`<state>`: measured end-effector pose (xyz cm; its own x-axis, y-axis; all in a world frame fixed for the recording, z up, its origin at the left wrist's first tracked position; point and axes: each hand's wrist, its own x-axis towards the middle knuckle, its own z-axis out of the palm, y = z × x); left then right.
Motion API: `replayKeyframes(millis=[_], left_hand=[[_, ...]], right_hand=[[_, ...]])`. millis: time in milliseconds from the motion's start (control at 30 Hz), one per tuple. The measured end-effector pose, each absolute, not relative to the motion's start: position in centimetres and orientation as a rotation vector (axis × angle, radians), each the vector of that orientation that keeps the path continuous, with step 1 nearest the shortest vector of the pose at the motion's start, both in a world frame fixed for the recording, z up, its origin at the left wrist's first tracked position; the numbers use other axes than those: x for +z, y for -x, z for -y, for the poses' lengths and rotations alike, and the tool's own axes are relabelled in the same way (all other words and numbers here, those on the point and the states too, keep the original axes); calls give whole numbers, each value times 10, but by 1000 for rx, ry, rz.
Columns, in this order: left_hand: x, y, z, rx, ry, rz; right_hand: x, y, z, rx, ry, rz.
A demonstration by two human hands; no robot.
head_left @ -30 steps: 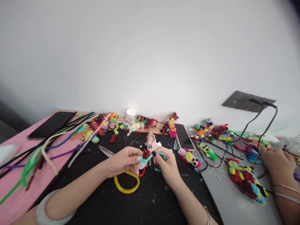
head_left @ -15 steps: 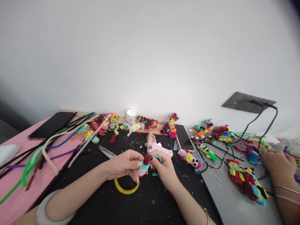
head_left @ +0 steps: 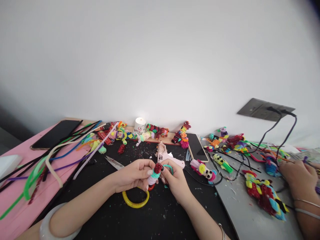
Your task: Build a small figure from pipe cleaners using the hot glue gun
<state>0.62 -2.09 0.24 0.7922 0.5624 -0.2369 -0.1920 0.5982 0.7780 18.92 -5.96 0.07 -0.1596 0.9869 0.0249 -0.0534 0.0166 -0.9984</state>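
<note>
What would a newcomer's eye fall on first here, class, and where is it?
The eye likely falls first on the small red-topped fuzzy piece at centre, held in the left hand while the right hand holds a turquoise strand. Just below the left hand lies a yellow scissor handle. At the left, colourful fuzzy stems sprawl across a pink surface.

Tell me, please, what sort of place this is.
Most likely a handicraft workspace, perhaps a small workshop: fuzzy stems lie at the left, small fuzzy figures are scattered around, and scissors lie near what looks like a glue gun.
</note>
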Motion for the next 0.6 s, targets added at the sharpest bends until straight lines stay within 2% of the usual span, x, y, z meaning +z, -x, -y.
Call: replayKeyframes(millis=[267,600], left_hand=[[0,-5,17,537,-729,-498],[3,-4,17,566,-695,-496]], right_hand=[[-1,-190,59,1401,979,1235],[2,-192,58,1319,1132,1194]])
